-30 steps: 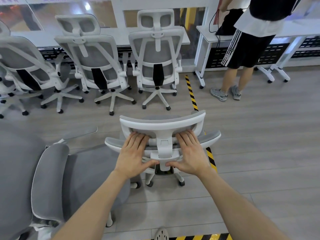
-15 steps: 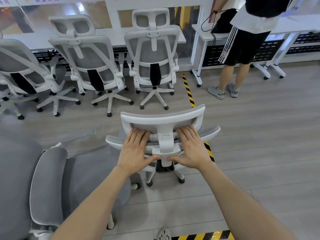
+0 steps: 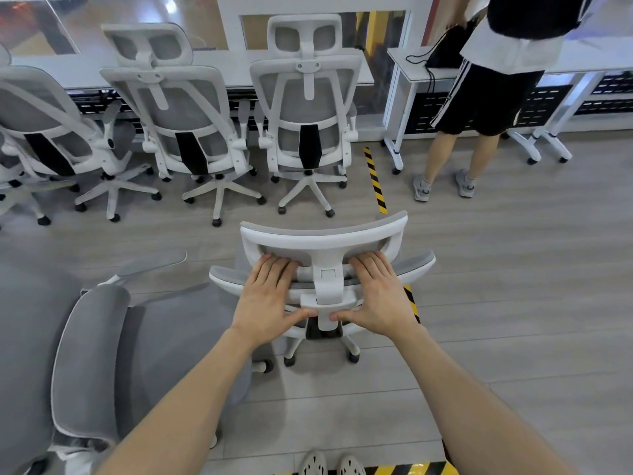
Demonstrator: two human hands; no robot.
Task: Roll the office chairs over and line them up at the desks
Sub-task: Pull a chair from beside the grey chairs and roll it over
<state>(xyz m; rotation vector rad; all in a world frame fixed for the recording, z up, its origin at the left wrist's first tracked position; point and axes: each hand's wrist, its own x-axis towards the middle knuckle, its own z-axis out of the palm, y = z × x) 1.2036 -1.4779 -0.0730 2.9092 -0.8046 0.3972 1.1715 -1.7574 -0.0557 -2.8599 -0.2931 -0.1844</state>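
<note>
I stand behind a white-framed grey mesh office chair (image 3: 322, 240) in the middle of the floor. My left hand (image 3: 270, 296) and my right hand (image 3: 380, 296) lie flat on the top of its backrest, one on each side of the headrest bracket. The fingers are straight and point forward, and both thumbs touch the bracket. Ahead, three matching chairs (image 3: 305, 108) (image 3: 178, 108) (image 3: 34, 108) stand in a row with their backs to me, at a long white desk (image 3: 239, 75).
Another grey chair (image 3: 102, 354) stands close at my lower left. A person in black shorts (image 3: 489, 90) stands at a second white desk (image 3: 411, 63) on the right. Yellow-black tape (image 3: 375, 180) runs along the floor between the two desks.
The chair under my hands has rolled a little towards the row at the desk. Both hands keep the same place on its back.
</note>
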